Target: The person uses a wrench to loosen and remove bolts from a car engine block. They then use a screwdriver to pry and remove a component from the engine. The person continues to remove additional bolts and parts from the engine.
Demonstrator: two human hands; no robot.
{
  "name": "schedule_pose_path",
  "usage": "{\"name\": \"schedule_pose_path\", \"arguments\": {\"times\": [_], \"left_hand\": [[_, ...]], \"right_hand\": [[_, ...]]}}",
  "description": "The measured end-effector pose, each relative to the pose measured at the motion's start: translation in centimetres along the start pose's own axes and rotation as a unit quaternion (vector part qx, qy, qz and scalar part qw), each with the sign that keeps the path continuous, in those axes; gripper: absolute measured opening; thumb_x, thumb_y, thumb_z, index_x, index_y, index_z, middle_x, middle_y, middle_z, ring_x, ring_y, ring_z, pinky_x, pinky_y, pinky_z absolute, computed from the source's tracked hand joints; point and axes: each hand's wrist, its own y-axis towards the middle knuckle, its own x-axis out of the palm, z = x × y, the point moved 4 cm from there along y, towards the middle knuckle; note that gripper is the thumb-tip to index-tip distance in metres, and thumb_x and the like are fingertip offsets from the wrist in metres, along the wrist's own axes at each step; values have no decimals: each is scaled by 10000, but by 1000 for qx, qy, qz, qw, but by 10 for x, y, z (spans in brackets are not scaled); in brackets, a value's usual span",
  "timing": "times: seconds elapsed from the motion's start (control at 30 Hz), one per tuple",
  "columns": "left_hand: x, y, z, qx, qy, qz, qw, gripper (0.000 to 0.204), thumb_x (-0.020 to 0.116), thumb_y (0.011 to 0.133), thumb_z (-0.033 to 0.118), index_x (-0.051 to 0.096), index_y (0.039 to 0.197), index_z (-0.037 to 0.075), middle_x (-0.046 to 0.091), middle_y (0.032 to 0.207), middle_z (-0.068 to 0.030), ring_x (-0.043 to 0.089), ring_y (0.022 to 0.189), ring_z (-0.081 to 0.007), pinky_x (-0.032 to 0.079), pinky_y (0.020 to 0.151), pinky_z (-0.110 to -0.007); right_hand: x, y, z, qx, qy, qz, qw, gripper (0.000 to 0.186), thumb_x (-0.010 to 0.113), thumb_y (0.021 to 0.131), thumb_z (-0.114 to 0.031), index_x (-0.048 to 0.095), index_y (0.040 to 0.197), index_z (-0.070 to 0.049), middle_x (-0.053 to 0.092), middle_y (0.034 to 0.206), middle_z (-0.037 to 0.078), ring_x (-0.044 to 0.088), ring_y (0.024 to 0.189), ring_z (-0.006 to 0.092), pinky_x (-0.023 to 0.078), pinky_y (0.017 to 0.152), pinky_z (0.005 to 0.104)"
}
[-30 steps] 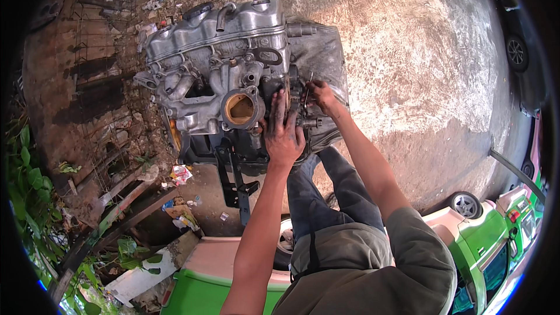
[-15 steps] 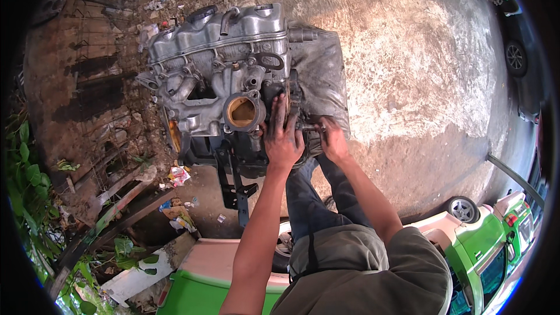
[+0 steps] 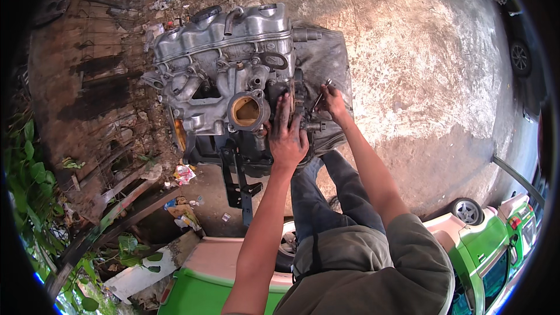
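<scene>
The large grey cast-metal engine (image 3: 221, 64) fills the upper middle of the frame, its ribbed top cover toward the top edge. At its right-hand end, in the centre of the frame, the bare left hand (image 3: 288, 143) lies with fingers stretched out over a dark, flat-faced part (image 3: 279, 88), clasping nothing that shows; what its fingertips press on is too hidden to tell. Just right of it, the bare right hand (image 3: 333, 105) has its fingers curled around a slim silver metal tool (image 3: 318, 101), which slants over the creased grey surface (image 3: 326, 52) beside the engine; whether its lower end touches a fastener cannot be made out. To work well here, the left hand would do best to keep its palm steady and its fingertips clear of the tool's swing. The tool should be seated fully and squarely before any force goes in, and turned in short, even strokes. The short grey metal stub (image 3: 317, 126) below the right hand looks like a likely knuckle-catcher, so pulling away from it seems safer.
</scene>
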Motion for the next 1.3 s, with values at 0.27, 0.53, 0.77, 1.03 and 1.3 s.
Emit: {"name": "schedule_pose_path", "arguments": {"times": [0.27, 0.53, 0.77, 1.03, 1.3], "left_hand": [[1, 0, -1, -5, -7, -3, 1000, 253, 501, 773, 34, 651, 974, 0, 350, 1541, -179, 359, 1420, -367, 298, 1149, -489], [1, -1, 0, -6, -8, 1, 1000, 252, 506, 778, 44, 648, 982, 4, 349, 1546, -181, 357, 1424, -366, 270, 1154, -502], [-1, 1, 1, -8, -10, -5, 1000, 262, 520, 767, 39, 649, 994, 12, 352, 1548, -173, 354, 1428, -364, 226, 1160, -530], [1, -2, 1, -9, -3, -3, 1000, 254, 531, 770, 49, 656, 991, 26, 342, 1556, -167, 359, 1426, -357, 215, 1156, -547], [-1, -1, 2, -6, -15, 9, 1000, 256, 515, 781, 61, 662, 989, 33, 333, 1564, -160, 338, 1441, -346, 186, 1154, -581]], "right_hand": [[14, 15, 6, 59, 80, -7, 995, 367, 530, 1014, -336, 555, 1047, 28, 593, 681, 102, 627, 456, 232, 535, 402, 346], [23, -52, -46, -233, -306, 3, 923, 310, 526, 1007, -230, 515, 1144, 48, 636, 844, 227, 647, 735, 409, 531, 676, 448], [21, -141, -40, -279, -412, -40, 866, 244, 506, 993, -150, 533, 1150, 35, 574, 1145, 298, 587, 973, 468, 497, 824, 515], [-4, -81, -30, -200, -283, 132, 929, 235, 494, 995, -147, 604, 1075, 44, 658, 916, 293, 612, 894, 486, 470, 766, 505], [8, -13, 27, 53, -134, -117, 983, 355, 755, 868, -274, 693, 1055, 21, 685, 803, 98, 589, 782, 159, 468, 678, 338]]}}
